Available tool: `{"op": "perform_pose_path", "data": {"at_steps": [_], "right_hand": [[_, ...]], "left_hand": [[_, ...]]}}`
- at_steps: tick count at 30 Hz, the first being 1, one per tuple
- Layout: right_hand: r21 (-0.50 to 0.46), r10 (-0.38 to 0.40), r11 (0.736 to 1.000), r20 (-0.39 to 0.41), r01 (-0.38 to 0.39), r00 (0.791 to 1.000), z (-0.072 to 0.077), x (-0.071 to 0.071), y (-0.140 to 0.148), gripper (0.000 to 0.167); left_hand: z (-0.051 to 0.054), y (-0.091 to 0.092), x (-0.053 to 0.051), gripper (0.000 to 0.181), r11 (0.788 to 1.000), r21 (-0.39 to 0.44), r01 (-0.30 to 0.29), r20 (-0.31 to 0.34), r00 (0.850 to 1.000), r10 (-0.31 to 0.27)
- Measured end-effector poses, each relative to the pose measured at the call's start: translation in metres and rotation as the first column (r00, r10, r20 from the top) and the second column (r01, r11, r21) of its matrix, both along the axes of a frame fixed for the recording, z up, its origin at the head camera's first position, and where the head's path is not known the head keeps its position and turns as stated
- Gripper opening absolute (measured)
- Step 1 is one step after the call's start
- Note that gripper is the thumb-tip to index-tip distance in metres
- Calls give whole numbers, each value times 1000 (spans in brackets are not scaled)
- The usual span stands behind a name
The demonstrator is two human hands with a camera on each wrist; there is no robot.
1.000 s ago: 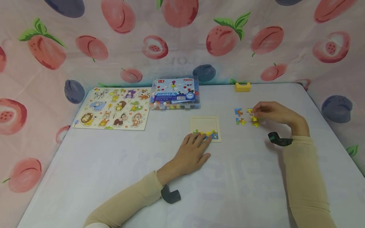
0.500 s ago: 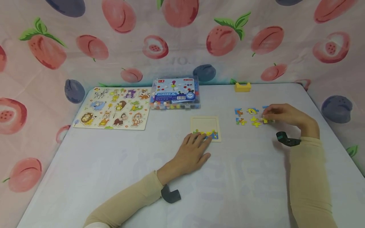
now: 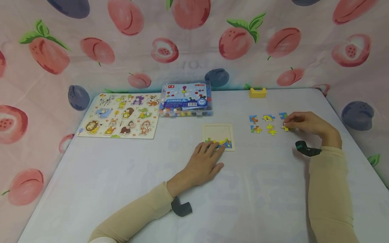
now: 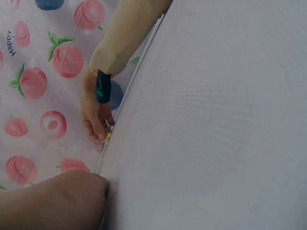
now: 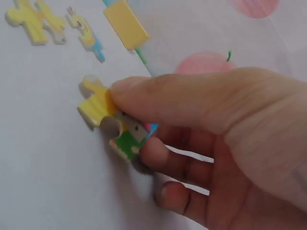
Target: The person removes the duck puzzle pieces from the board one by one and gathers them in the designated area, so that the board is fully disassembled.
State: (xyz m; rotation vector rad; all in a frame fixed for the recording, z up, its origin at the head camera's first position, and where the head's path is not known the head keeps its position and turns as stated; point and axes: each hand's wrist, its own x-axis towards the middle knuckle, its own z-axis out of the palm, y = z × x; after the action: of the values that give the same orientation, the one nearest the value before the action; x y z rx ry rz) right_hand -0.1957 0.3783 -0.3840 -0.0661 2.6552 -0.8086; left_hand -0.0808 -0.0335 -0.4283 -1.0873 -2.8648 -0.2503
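Green on pinched piece [image 5: 104, 106] — right-wrist only

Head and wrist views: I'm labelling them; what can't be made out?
Puzzle frame, head view: near-left corner hidden by the left hand.
Held piece, right wrist view: part hidden by the right hand.
Yellow bit by that hand, left wrist view: too small to identify.
Box, head view: fine print too small.
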Motion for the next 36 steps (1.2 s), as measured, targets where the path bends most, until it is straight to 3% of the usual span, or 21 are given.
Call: {"op": "perform_pose_path", "data": {"at_steps": [11,19,23,30,36], "right_hand": [[44,3,999,-34,-2,999,-9,-6,1,47],[47,-15,999,-54,18,998,-3,-5,-5,48],[19,-28,999,-108,30,994,4,-5,-15,44],[-69,61,995,-189,-76,980,13,-9,-48,35],[-66,115,989,-183,-129,976,10,-13,-74,29]], "left_hand": [[-1,0,0,57,1000,4,4,-7,1000,-4],[-1,0,0,56,1000,14,5,-9,1000,-5],[-1,1,2,56,1000,0,-10,-26,1000,10],[2,5,7,57,997,-71,-24,-114,993,16],[5,5,9,57,995,-101,-24,-133,991,10]]}}
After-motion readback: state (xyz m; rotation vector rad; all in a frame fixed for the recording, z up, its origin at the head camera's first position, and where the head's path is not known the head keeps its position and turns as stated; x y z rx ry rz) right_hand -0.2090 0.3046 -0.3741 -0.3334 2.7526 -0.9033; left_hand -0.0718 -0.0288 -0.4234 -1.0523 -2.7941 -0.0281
